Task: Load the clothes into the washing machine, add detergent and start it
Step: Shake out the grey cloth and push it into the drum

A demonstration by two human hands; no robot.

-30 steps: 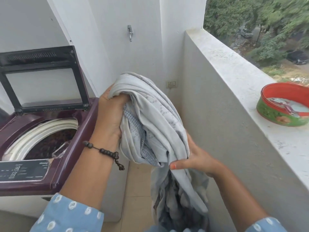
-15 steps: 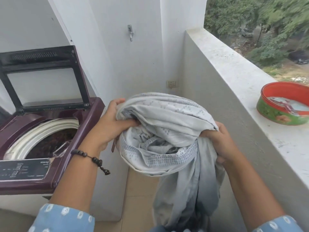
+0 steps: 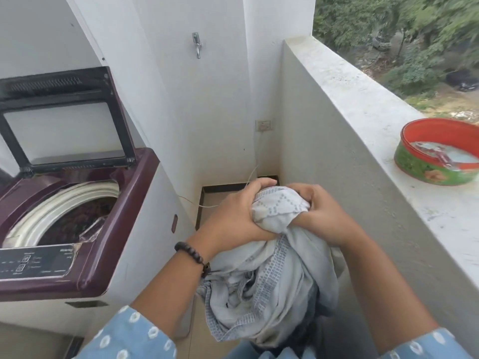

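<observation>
A pale grey cloth point(image 3: 269, 286) with a blue dotted border hangs bunched in front of me, to the right of the washing machine. My left hand point(image 3: 233, 216) grips its top from the left, and my right hand point(image 3: 321, 216) grips it from the right, fingers curled into the fabric. The top-loading washing machine point(image 3: 124, 198) stands at the left with a maroon top and its lid point(image 3: 64, 117) raised. Dark clothes lie in its drum point(image 3: 75, 218). The control panel point(image 3: 33, 263) faces me at the front.
A white parapet wall point(image 3: 363, 120) runs along the right, and a red and green round tin point(image 3: 438, 151) sits on its ledge. A tap point(image 3: 197, 44) and a wall socket point(image 3: 263, 125) with a thin cable are on the back wall. Tiled floor point(image 3: 207, 203) lies between machine and parapet.
Both hands came down and closer together, gathering the cloth's top into a tight bunch. The cloth now hangs lower, below the machine's top.
</observation>
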